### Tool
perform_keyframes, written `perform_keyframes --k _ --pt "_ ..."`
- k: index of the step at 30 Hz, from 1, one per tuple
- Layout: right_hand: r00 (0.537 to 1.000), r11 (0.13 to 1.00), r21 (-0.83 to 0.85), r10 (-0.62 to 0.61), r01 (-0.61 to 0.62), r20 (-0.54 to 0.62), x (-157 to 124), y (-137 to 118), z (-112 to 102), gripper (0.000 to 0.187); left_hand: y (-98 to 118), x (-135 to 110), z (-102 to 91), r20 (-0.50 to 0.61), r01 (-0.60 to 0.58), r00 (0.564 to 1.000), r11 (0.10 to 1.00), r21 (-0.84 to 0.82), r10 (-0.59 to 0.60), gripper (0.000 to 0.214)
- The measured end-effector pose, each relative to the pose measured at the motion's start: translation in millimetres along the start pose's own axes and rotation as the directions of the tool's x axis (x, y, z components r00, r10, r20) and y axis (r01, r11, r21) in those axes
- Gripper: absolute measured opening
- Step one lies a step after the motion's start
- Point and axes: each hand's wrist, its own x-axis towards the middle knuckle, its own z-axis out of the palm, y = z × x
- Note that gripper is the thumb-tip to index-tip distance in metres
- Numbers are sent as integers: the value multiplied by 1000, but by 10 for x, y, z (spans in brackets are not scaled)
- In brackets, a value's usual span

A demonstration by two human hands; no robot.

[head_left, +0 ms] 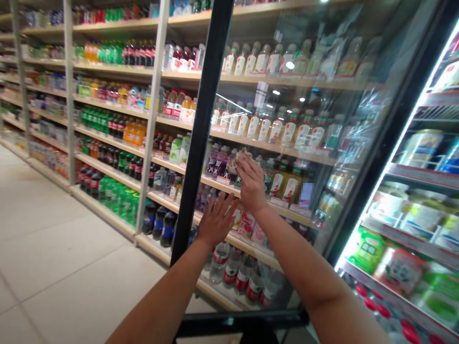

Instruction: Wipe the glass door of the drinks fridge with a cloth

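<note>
Separating right hand [253, 184] from bottles [288, 129]: glass door [205, 119]

Wooden drink shelves [114, 25], pale tiled floor [53, 253].
Bottom left: dark bottles [93, 184] beside green bottles [116, 196]; orange bottles [134, 132] higher up; far right: lit cooler racks [423, 175], green pouch [366, 248] next to reddish pouch [399, 270].

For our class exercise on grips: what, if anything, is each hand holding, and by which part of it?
The right hand holds a crumpled cloth under its fingers; the exact part gripped is hidden. The left hand, fingers spread, holds nothing visible.
</note>
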Motion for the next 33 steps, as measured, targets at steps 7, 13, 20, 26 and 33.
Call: perform_keyframes --k 7,13,20,26,33 --pt "1000 1000 -1 16 -16 12 385 -215 219 42 1 9 -18 -42 -6 999 1000 14 7 45" --pt "962 989 71 -143 130 232 197 -446 303 34 -4 -9 -13 -38 -9 999 998 65 12 28" --pt "960 977 111 -199 180 195 226 -130 92 33 12 7 -23 -24 0 1000 998 60 2 44" --pt "991 992 -91 75 -85 -114 -11 583 -394 36 16 -7 -45 30 -10 1000 999 47 9 59" --pt "846 840 -216 414 -497 -337 -1125 1133 -1117 41 16 -13 -34 18 -15 1000 999 52 14 60"
